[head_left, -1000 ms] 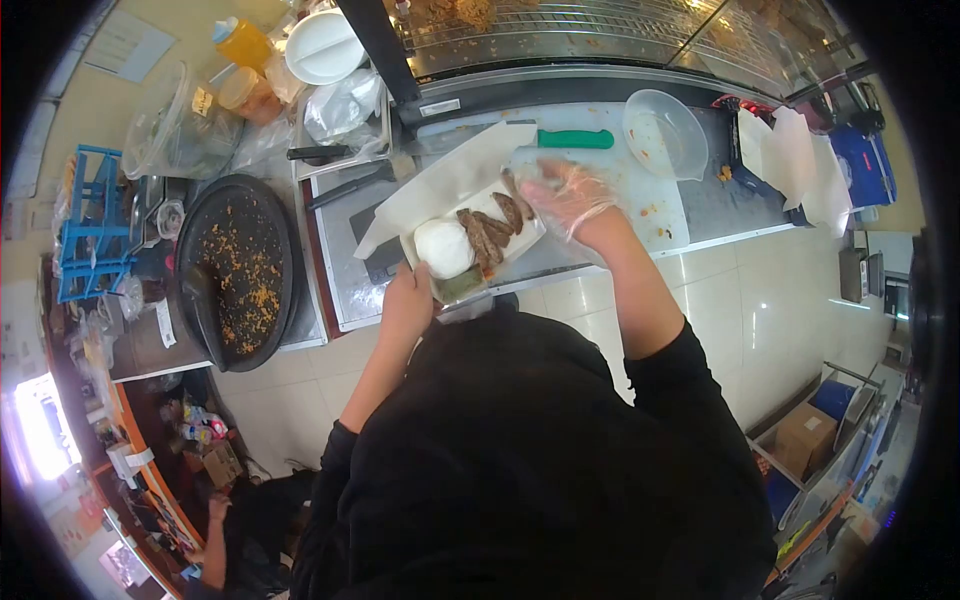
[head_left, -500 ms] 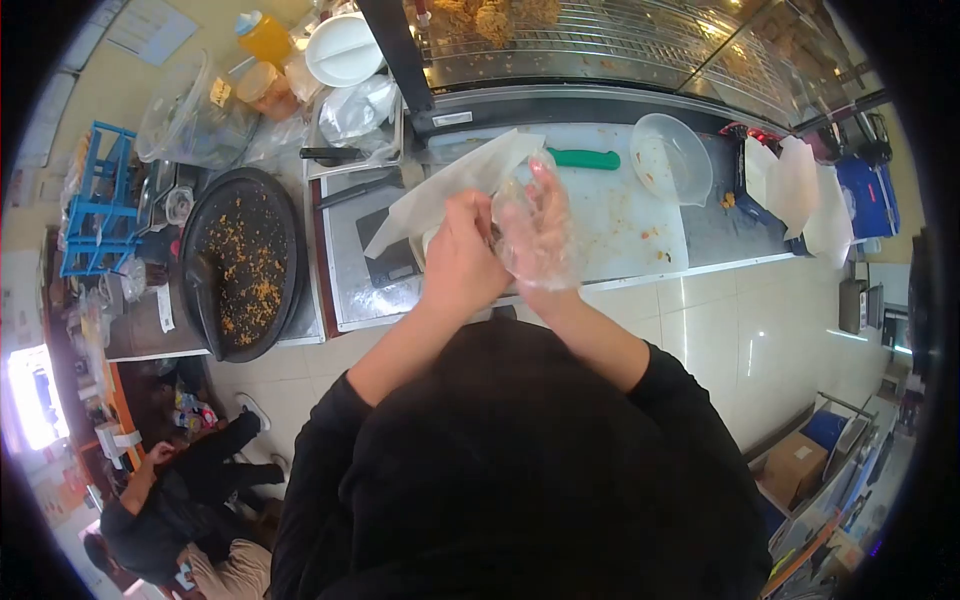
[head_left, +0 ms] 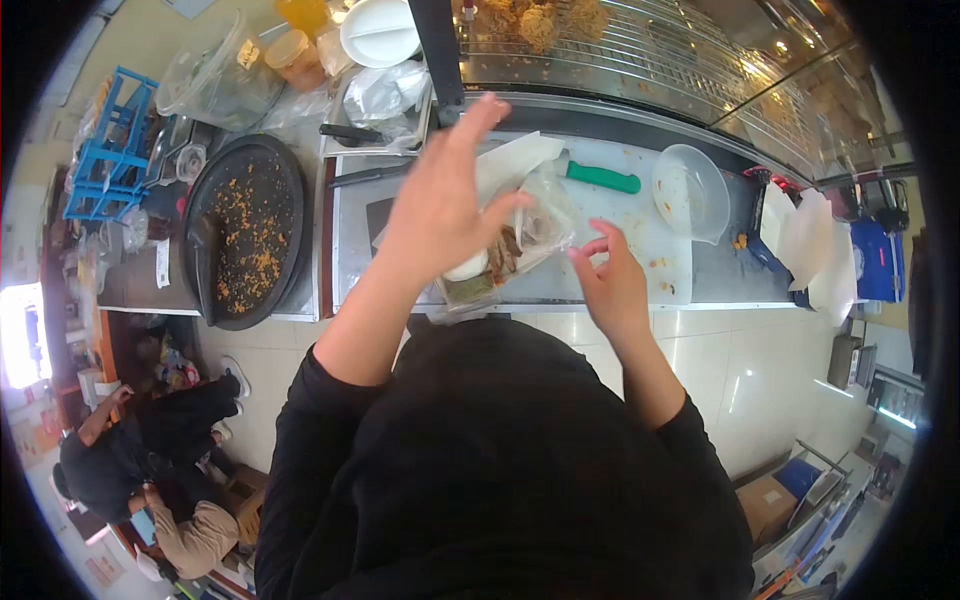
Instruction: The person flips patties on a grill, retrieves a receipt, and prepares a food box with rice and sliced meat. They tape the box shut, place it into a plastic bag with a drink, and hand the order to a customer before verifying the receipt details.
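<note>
My left hand (head_left: 440, 205) is raised over the counter, bare, with its fingers stretched out and slightly blurred; nothing shows in it. Below it sits a food container (head_left: 470, 290) holding something white, browned pieces and greenish bits, partly covered by the hand. Crumpled clear plastic (head_left: 545, 215), which looks like a thin glove, lies against the container's right side. My right hand (head_left: 612, 285) hovers just right of that plastic, bare, with fingers apart and no object visible in it. White paper (head_left: 520, 160) lies behind the container.
A green-handled knife (head_left: 602, 178) and a clear bowl (head_left: 690, 195) rest on the white cutting board (head_left: 640, 260). To the left is a black round pan (head_left: 250, 240) with crumbs. A glass display case (head_left: 640, 60) stands behind. Another person (head_left: 150, 430) is at lower left.
The clear plastic glove has come off my right hand, and similar plastic now lies by the container. My hands have separated, the left rising and the right moving rightward, uncovering the food.
</note>
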The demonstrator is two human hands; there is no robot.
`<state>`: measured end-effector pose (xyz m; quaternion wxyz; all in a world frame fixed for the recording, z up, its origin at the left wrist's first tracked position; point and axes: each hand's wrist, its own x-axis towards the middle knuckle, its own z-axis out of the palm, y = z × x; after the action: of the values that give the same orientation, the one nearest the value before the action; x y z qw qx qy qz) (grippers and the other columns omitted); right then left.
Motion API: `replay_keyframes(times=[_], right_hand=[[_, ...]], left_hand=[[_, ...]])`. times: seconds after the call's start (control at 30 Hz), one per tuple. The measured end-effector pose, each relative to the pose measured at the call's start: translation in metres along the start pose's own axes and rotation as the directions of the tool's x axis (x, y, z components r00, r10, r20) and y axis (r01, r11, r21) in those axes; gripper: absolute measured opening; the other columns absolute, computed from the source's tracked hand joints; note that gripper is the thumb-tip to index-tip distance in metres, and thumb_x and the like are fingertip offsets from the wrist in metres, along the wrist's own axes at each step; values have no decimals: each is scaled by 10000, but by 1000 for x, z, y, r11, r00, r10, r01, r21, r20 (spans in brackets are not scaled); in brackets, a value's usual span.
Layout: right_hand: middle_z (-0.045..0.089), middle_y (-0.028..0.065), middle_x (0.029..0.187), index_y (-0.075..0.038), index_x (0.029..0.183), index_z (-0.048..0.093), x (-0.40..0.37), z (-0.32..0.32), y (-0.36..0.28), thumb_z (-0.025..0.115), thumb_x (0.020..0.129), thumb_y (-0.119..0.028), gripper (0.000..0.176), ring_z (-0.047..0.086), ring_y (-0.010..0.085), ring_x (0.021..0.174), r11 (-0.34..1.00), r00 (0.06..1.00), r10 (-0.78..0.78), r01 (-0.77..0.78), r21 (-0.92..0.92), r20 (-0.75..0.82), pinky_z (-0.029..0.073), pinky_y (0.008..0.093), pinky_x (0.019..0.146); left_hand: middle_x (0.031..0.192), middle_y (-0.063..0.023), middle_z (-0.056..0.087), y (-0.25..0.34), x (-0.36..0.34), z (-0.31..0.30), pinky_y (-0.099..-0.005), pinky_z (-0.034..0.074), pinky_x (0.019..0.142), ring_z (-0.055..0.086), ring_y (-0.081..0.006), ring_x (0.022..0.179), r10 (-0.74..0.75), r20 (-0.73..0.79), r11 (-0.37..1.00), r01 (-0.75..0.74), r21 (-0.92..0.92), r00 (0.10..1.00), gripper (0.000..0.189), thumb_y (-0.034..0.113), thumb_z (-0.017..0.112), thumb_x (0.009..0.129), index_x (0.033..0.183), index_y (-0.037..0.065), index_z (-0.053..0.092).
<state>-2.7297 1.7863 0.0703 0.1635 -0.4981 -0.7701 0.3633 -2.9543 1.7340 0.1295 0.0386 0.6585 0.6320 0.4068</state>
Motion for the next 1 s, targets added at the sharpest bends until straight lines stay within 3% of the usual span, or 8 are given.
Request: replay_keyframes(times=[0.2, 0.3, 0.37, 0.43, 0.5, 0.57, 0.73, 1.0], right_hand=[[580, 50, 675, -18, 1020, 629, 40, 27, 34, 662, 830, -255, 306, 557, 170, 578, 989, 990, -23, 3, -145, -136, 453, 316, 568], [566, 31, 659, -19, 1073, 605, 59, -3, 49, 657, 835, -229, 322, 535, 167, 545, 954, 937, 164, -71, 293, -307, 451, 317, 550], [557, 31, 657, -16, 1128, 571, 58, -9, 58, 642, 848, -201, 343, 527, 152, 538, 979, 702, -201, 168, -115, -683, 449, 304, 548], [548, 38, 658, -20, 1197, 525, 47, -3, 50, 637, 852, -175, 395, 525, 145, 540, 925, 623, -381, 257, -281, -684, 452, 296, 558], [577, 74, 693, -30, 1221, 528, 14, 16, 34, 607, 882, -221, 396, 551, 162, 559, 1000, 989, 22, -21, 8, -147, 472, 303, 594], [628, 91, 717, -12, 1126, 599, 9, 58, 56, 522, 917, -401, 448, 589, 172, 551, 992, 950, 122, -121, -19, 288, 471, 325, 551], [568, 277, 666, 52, 693, 574, 6, 84, 21, 533, 884, -379, 474, 565, 444, 660, 987, 968, -4, 45, -155, 253, 436, 472, 607], [576, 233, 645, 42, 752, 584, -20, 87, -88, 524, 887, -286, 359, 568, 389, 606, 937, 934, -107, 210, -279, 341, 424, 437, 576]], left_hand=[[997, -207, 621, -34, -15, -22, -453, 465, 797, 587, -388, 915, -434, 160, 856, 350, 380, 887, 531, 343, 646, 814, 1228, 44, 500], [824, -238, 630, -44, -30, -29, -486, 465, 739, 598, -421, 807, -538, 230, 818, 438, 372, 811, 346, 330, 571, 864, 1049, 39, 607], [788, -256, 621, -46, -39, -30, -499, 460, 726, 593, -435, 786, -552, 201, 817, 476, 326, 809, 309, 303, 532, 882, 970, 24, 631], [810, -272, 614, -45, -48, -32, -503, 453, 732, 586, -441, 805, -600, 203, 792, 539, 287, 774, 297, 271, 503, 888, 936, 5, 626], [806, -274, 612, -42, -50, -36, -502, 452, 739, 585, -441, 815, -626, 294, 779, 563, 275, 722, 307, 259, 478, 891, 932, -9, 622], [803, -278, 608, -37, -56, -36, -502, 450, 743, 583, -443, 819, -628, 339, 778, 580, 243, 700, 318, 255, 463, 893, 925, -20, 618], [780, -287, 595, -25, -67, -47, -508, 442, 731, 574, -453, 804, -586, 364, 798, 595, 100, 724, 320, 250, 469, 901, 867, -43, 595], [757, -269, 596, -24, -135, -154, -484, 446, 687, 570, -446, 764, -616, 333, 722, 681, -122, 713, 308, 241, 481, 919, 887, -41, 600]])
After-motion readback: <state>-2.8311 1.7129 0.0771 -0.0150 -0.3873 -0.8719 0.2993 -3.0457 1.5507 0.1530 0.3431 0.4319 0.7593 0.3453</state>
